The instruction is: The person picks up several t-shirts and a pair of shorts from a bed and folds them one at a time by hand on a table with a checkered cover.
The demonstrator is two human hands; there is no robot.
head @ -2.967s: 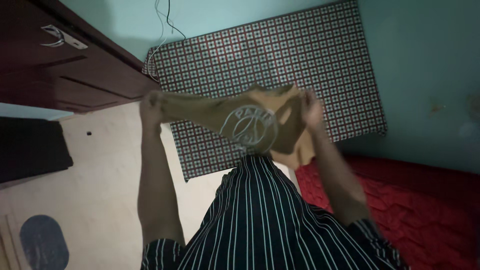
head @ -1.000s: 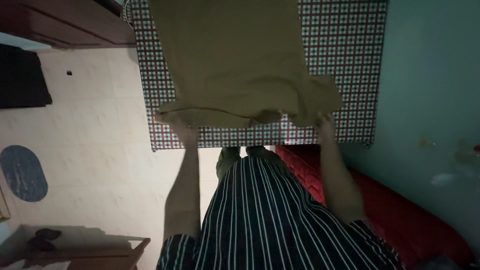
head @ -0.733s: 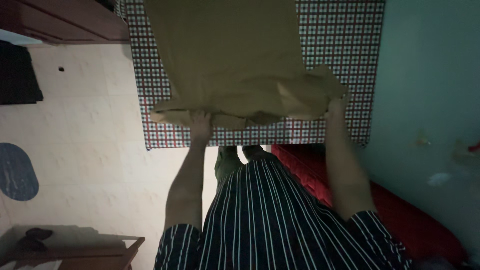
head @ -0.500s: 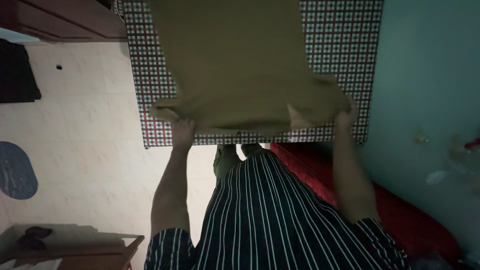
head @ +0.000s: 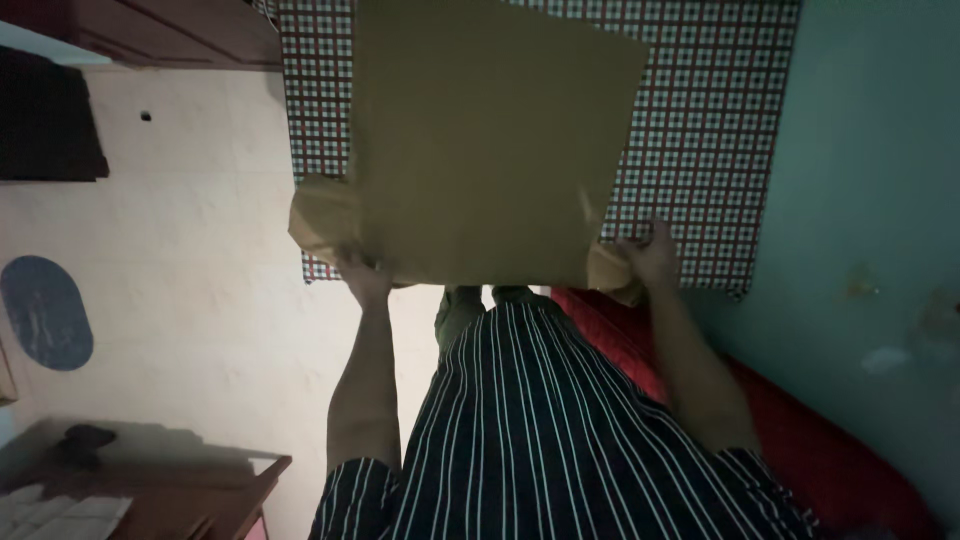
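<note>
Left hand [head: 362,277] gripping the near left corner of the tan shirt [head: 480,150], shirt lying spread over the checked mattress [head: 700,130], right hand [head: 650,255] pinching its near right sleeve, red bedding [head: 800,440] lying beside the mattress

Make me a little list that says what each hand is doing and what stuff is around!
Left hand: pinching the near left corner of the tan shirt.
Right hand: gripping the shirt's near right corner.
Shirt: spread out flat, lying over the checked mat.
Mat: on the pale floor, next to the teal wall.
Nearby: red blanket at right, dark wooden cabinet top left, blue oval rug at left.
</note>
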